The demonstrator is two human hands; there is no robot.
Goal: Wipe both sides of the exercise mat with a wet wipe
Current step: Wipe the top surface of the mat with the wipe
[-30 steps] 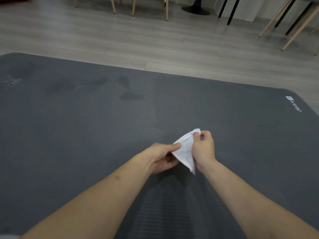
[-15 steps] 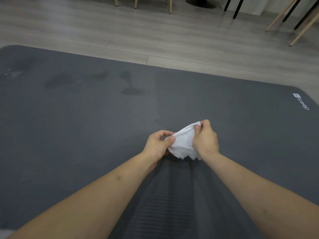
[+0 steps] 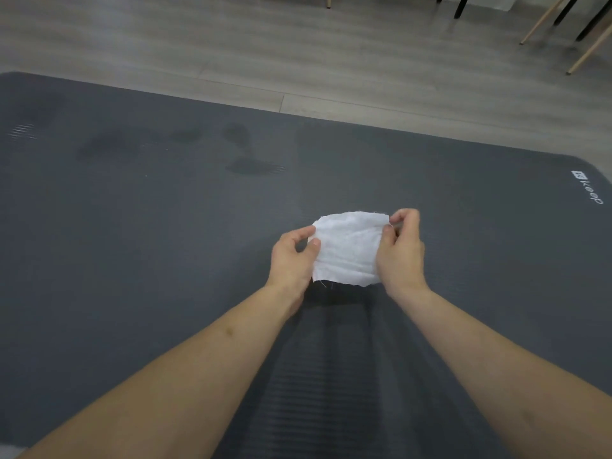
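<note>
Head view, the only one I have. Left hand [image 3: 293,260] pinches the left edge of the wet wipe [image 3: 347,248], thumb and forefinger curled onto it. Right hand [image 3: 400,251] pinches the wipe's upper right corner, fingers curled. The two hands are apart, with the wipe spread open and fairly flat between them, a rough white square with a few loose threads at the lower edge. I see it held up above the exercise mat [image 3: 132,260], not touching it; a dark shadow sits on the mat just below the wipe.

The mat is dark grey, lies flat on the floor [image 3: 298,54] and fills most of the view. It has fine ribbing, clearest between my forearms. Several darker patches [image 3: 251,165] show on the far left and middle part of the mat, well away from the hands; damp or just marks, I cannot tell. A white logo [image 3: 589,188] is printed near the mat's far right corner.

The floor beyond the mat is pale grey wood plank. Chair legs [image 3: 543,24], some light wood and some black, show at the top right edge. Both forearms are bare and come in from the bottom of the view.
</note>
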